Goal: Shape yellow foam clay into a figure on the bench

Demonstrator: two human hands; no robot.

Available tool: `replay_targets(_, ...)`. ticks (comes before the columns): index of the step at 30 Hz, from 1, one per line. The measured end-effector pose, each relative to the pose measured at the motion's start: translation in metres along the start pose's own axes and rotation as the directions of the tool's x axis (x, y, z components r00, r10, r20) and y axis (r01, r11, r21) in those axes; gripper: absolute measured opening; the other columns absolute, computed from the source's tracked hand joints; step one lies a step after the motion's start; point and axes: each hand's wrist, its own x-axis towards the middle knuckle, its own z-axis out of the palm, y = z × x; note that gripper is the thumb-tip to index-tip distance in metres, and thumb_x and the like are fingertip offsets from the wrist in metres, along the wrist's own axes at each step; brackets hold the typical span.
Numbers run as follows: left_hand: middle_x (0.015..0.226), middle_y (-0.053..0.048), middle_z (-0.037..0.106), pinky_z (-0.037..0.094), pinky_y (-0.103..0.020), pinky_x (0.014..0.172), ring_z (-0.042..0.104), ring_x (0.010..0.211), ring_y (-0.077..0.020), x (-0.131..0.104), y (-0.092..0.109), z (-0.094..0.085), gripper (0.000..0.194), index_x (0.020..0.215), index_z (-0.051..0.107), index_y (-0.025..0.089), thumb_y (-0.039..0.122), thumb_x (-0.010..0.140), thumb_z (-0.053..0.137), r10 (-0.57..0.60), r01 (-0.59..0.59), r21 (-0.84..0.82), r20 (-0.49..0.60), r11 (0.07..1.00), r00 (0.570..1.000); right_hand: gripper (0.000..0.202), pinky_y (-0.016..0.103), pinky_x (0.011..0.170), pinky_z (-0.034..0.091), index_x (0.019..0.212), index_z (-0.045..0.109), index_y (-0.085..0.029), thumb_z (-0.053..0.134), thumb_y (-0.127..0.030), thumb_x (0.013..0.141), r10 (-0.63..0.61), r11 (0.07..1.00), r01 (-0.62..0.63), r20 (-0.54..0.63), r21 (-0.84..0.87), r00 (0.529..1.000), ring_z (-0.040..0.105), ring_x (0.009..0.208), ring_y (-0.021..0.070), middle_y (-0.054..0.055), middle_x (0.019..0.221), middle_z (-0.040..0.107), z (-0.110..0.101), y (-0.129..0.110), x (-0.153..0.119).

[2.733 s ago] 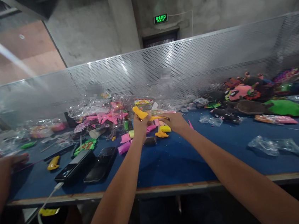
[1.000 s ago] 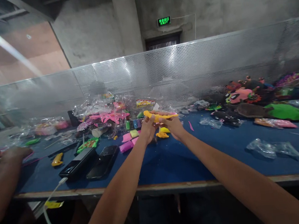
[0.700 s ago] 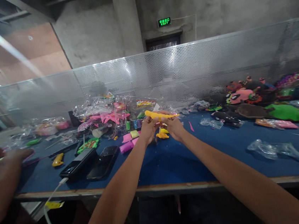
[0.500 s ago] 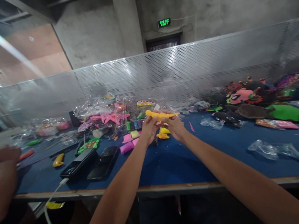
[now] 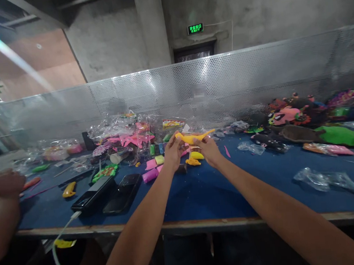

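Observation:
A long yellow clay figure (image 5: pixel 193 138), thick at its left end and tapering to a thin tip on the right, is held up above the blue table. My left hand (image 5: pixel 173 149) has its fingers closed at the thick end. Around the thinner part, my right hand (image 5: pixel 208 148) is closed too. Below and between the hands lie a yellow clay piece (image 5: pixel 197 155) and an orange-yellow lump (image 5: pixel 193 162). Pink clay packs (image 5: pixel 150 175) sit left of my left hand, and a dark cylinder-like piece (image 5: pixel 181 168) lies just under it.
Left of my arms are a black phone (image 5: pixel 122 194) and a power bank (image 5: pixel 92 195) with a white cable. Plastic bags (image 5: pixel 114 133) pile up at the back against a perforated metal screen (image 5: pixel 237 79). Soft toys (image 5: pixel 292 116) lie right. Another person's hand (image 5: pixel 3 184) is far left.
My left hand has shifted slightly left, uncovering more of the figure's thick end. The figure's thin right end now points up a little more. Both hands still hold it.

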Motion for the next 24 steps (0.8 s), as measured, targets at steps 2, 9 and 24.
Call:
replay_targets(2, 0.109, -0.004, 0.074, 0.056, -0.027, 0.072, 0.068, 0.080, -0.0119, 0.000, 0.000, 0.000, 0.036, 0.108, 0.069, 0.020, 0.028, 0.075, 0.081, 0.004, -0.004, -0.002, 0.006, 1.000, 1.000, 0.051, 0.035, 0.069, 0.062, 0.104, 0.067, -0.021, 0.087, -0.044, 0.063, 0.000, 1.000, 0.000, 0.021, -0.008, 1.000, 0.071, 0.088, 0.0222, 0.007, 0.104, 0.074, -0.001, 0.000, 0.000)
replay_targets(9, 0.103, -0.002, 0.073, 0.056, -0.027, 0.073, 0.067, 0.082, -0.0121, 0.002, -0.001, -0.001, 0.042, 0.105, 0.067, 0.022, 0.030, 0.068, 0.086, -0.017, 0.016, 0.021, 0.046, 1.000, 0.999, 0.054, 0.039, 0.076, 0.061, 0.106, 0.066, -0.022, 0.085, -0.043, 0.061, -0.042, 0.998, 0.043, 0.025, -0.051, 0.999, 0.070, 0.094, 0.0247, 0.006, 0.105, 0.074, -0.002, 0.000, 0.001)
replay_targets(24, 0.084, -0.001, 0.071, 0.053, -0.026, 0.070, 0.067, 0.070, -0.0114, 0.005, 0.000, -0.005, 0.032, 0.089, 0.064, 0.017, 0.027, 0.067, 0.085, -0.083, 0.086, 0.044, -0.051, 0.995, 0.995, 0.041, 0.049, 0.106, 0.046, 0.112, 0.073, -0.028, 0.063, -0.017, 0.074, -0.224, 0.680, 0.419, 0.374, -0.602, 0.900, 0.064, 0.112, 0.0261, 0.006, 0.117, 0.072, -0.022, -0.020, 0.007)
